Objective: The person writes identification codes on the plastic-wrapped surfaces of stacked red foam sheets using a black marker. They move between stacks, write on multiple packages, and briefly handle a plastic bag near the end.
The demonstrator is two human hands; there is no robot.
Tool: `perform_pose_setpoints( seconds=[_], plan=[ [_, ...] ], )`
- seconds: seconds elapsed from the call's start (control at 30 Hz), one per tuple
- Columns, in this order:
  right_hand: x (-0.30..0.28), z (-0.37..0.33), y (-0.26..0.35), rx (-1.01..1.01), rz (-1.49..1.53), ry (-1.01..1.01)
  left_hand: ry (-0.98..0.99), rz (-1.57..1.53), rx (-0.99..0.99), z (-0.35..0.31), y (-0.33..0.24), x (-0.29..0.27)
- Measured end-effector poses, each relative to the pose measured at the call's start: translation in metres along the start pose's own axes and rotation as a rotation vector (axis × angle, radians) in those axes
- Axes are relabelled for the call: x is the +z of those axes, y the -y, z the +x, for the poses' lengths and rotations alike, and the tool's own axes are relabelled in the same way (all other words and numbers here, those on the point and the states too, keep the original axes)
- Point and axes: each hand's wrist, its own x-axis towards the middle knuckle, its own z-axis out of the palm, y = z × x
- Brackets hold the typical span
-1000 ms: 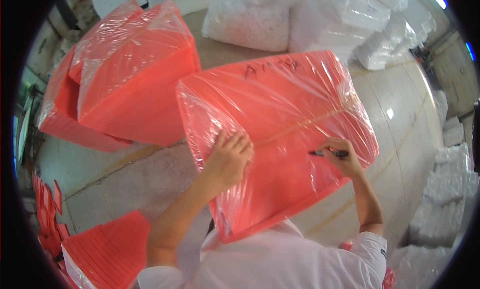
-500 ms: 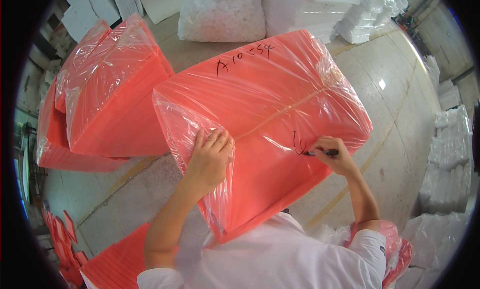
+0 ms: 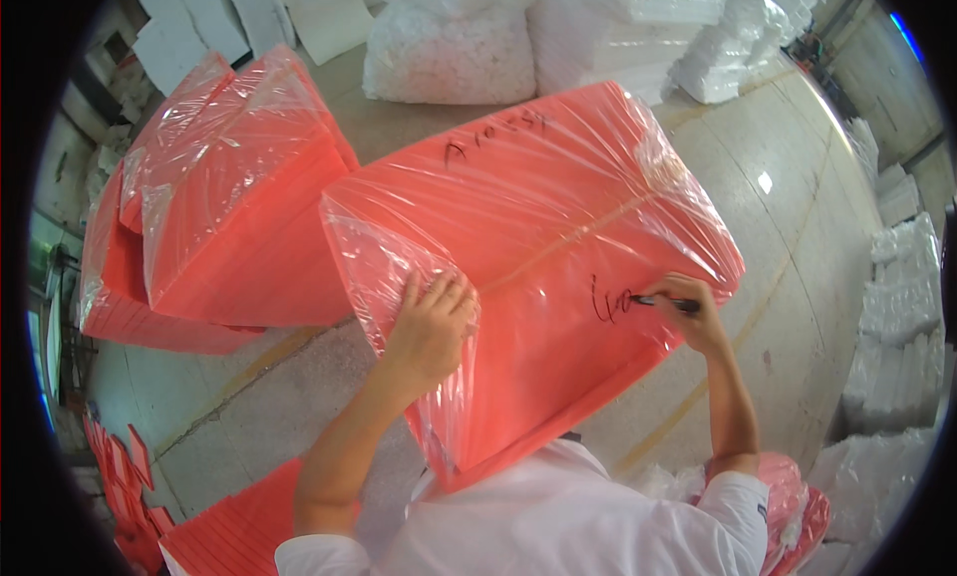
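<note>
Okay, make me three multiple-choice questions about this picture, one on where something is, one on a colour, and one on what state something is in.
1. Where does the left hand rest?
A. on the near left corner of the wrapped red bundle
B. on the floor
C. on a white bag

2. What colour is the stack under the clear wrap?
A. blue
B. red-orange
C. green

3. What is the right hand doing with the black marker?
A. holding it with the tip on the wrap
B. holding it in the air, clear of the bundle
C. it lies loose on the floor

Answers: 1 A, the palm lies flat on that corner. 2 B, red-orange shows through the plastic. 3 A, the tip meets dark marks.
</note>
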Motion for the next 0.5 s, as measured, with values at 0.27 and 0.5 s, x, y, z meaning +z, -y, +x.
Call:
perform_pose_setpoints(
  seconds=[0.27,0.5],
  plan=[
    [-0.021,-0.021,-0.018,0.017,-0.128,-0.043,-0.032,-0.037,0.041,0.005,0.000,-0.010],
    [-0.003,-0.041,-0.022,0.132,-0.283,-0.344,-0.133,-0.069,0.077,-0.002,0.008,-0.006]
  ],
)
